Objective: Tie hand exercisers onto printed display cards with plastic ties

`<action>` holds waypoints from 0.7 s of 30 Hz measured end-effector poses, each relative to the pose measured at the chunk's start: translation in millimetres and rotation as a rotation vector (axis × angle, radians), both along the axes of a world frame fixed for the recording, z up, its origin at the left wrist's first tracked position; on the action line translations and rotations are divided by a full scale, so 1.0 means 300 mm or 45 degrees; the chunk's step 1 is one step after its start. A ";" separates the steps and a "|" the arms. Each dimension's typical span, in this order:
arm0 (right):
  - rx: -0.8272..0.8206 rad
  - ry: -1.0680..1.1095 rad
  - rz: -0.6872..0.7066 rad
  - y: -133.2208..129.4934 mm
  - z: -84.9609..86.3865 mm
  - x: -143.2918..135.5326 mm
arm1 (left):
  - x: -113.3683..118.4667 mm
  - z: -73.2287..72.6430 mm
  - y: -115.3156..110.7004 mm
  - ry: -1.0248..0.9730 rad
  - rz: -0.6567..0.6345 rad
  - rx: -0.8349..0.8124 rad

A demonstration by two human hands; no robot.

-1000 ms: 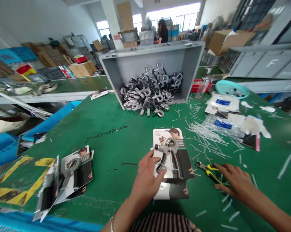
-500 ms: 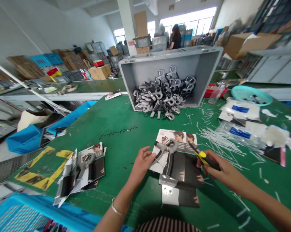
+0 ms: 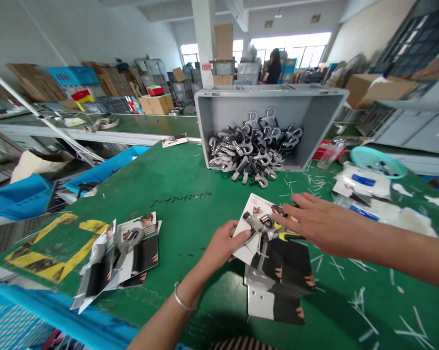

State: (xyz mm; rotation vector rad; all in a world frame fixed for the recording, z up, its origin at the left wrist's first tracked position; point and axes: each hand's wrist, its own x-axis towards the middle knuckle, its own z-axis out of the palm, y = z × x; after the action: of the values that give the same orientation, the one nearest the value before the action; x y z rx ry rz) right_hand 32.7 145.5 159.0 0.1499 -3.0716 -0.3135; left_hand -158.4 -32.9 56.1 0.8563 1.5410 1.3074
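My left hand (image 3: 225, 245) grips the left edge of a printed card (image 3: 254, 206), thumb on top. On that card lies a grey-and-black hand grip strengthener (image 3: 254, 223) with a metal spring. My right hand (image 3: 310, 214) reaches over the card's right side, its fingers extended near the spring. Beneath its palm shows a yellow-and-black hand tool (image 3: 287, 236), apparently cutters, largely hidden by the hand. White ties cross the strengthener. Under the held card, further packaging (image 3: 276, 304) rests on the green table (image 3: 176, 194).
Carded hand grips (image 3: 123, 257) lie at the left. A tilted grey crate (image 3: 270, 92) holds many loose hand grips. White tie scraps (image 3: 361, 311) litter the right side, near plastic bags (image 3: 365, 180) and a turquoise basin (image 3: 378, 163). A person (image 3: 274, 68) is in the background.
My right hand has moved up and left over the card, bringing the yellow-and-black tool to the strengthener. My left hand has tilted the card, and the camera view has shifted slightly.
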 end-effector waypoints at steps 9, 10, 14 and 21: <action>-0.035 0.026 -0.016 -0.022 -0.024 -0.029 | -0.004 -0.016 -0.006 0.019 -0.012 0.028; 0.004 0.010 -0.029 -0.027 -0.030 -0.027 | -0.004 -0.023 -0.006 0.006 -0.011 0.026; 0.158 -0.081 -0.106 -0.041 -0.059 -0.010 | 0.009 -0.052 -0.005 -0.135 0.022 0.011; -0.017 -0.064 -0.082 0.012 -0.112 0.023 | 0.036 -0.094 0.019 -0.463 0.059 0.015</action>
State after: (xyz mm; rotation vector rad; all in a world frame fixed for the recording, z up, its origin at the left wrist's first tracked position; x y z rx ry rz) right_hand 39.5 149.2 125.4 0.0595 -3.1321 -0.2962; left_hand -147.7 -27.1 28.0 0.5539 1.2722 1.4179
